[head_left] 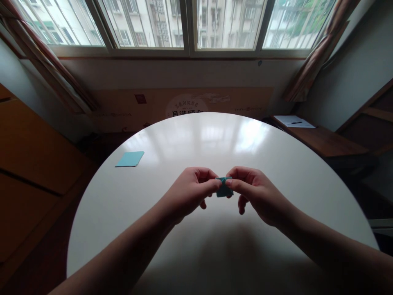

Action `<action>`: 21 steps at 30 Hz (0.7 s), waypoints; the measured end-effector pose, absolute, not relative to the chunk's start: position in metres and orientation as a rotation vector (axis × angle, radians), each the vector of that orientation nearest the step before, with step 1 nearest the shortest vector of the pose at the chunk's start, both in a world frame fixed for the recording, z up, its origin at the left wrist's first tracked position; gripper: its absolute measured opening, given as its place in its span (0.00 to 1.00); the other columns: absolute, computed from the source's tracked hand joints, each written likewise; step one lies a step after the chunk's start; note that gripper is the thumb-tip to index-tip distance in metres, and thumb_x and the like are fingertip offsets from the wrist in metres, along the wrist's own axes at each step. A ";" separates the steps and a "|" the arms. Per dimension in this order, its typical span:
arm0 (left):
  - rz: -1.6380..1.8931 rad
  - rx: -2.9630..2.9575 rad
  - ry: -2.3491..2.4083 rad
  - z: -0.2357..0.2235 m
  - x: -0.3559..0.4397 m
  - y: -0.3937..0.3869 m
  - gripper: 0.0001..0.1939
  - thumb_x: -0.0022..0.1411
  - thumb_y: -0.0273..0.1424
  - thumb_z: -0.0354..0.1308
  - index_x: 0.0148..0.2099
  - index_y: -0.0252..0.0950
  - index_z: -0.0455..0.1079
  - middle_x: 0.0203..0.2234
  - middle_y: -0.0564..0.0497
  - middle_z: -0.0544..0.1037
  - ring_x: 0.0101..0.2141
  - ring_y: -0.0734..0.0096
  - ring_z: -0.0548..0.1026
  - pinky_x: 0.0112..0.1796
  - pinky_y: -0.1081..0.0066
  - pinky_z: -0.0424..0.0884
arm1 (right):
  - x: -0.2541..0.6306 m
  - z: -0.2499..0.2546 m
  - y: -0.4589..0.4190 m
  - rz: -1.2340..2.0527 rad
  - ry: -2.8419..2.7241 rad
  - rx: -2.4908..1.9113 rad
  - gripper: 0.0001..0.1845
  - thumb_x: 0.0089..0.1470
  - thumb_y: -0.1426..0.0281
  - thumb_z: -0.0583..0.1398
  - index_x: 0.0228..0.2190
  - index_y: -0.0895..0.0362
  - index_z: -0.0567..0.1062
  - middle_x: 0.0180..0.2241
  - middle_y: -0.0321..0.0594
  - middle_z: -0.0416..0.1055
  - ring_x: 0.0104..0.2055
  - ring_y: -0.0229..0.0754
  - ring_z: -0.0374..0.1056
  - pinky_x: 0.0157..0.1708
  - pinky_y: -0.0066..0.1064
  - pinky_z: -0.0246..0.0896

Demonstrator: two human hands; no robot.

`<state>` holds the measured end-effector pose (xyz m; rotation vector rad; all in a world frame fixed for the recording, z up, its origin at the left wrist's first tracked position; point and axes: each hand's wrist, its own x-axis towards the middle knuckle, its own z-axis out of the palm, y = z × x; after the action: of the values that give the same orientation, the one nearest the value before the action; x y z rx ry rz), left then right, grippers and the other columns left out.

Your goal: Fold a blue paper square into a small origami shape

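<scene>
The left hand [195, 186] at nine o'clock and right hand [254, 190] at three pinch folded teal paper [224, 191] over the bench [184, 153]. It seems light, stiffish, easily creased; eleven and one o'clock corners suit fingertips.

- Small folded dark teal paper piece [224, 190]: plain, slightly brighter along its top edge.
- Flat four-sided pale turquoise paper [130, 159]: one even colour, no print visible.
- Round glossy white table [123, 200]: unpatterned, greyer in the near shadow, streaked with bright window reflections.
- Long tan cardboard panel [245, 97]: printed with a paler circle, dark lettering and a dark red square.
- Long brownish-pink fabric curtains [322, 53]: lighter and darker bands down the folds.
- Large orange-brown wooden cabinet [33, 139]: crossed by dark lines.
- Rectangular white paper sheet [284, 119]: beneath a slim black pen [296, 122].
</scene>
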<state>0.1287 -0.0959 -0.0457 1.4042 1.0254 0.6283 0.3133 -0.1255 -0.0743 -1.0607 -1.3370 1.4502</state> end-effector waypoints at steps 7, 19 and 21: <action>0.575 1.300 1.008 -0.041 0.125 -0.093 0.08 0.53 0.33 0.62 0.31 0.33 0.75 0.25 0.49 0.74 0.28 0.71 0.69 0.18 0.79 0.63 | 0.316 -0.073 -0.126 1.521 -1.255 -1.040 0.11 0.54 0.63 0.65 0.28 0.57 0.73 0.27 0.38 0.71 0.28 0.38 0.67 0.15 0.21 0.62; 0.589 1.477 1.013 -0.045 0.126 -0.097 0.12 0.57 0.37 0.64 0.34 0.32 0.75 0.25 0.49 0.75 0.27 0.71 0.70 0.20 0.78 0.67 | 0.312 -0.071 -0.127 1.494 -1.303 -1.062 0.09 0.52 0.65 0.65 0.26 0.58 0.74 0.25 0.37 0.70 0.27 0.38 0.66 0.15 0.22 0.61; 0.610 1.475 1.017 -0.046 0.127 -0.097 0.11 0.57 0.36 0.64 0.32 0.32 0.75 0.24 0.50 0.74 0.26 0.72 0.69 0.20 0.78 0.66 | 0.311 -0.072 -0.127 1.485 -1.313 -1.068 0.09 0.53 0.66 0.64 0.27 0.58 0.74 0.26 0.37 0.69 0.26 0.37 0.66 0.15 0.22 0.61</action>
<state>0.1270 -0.0975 -0.0464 1.4754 1.0167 0.6096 0.3114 -0.1268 -0.0718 -1.0679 -1.3135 1.4854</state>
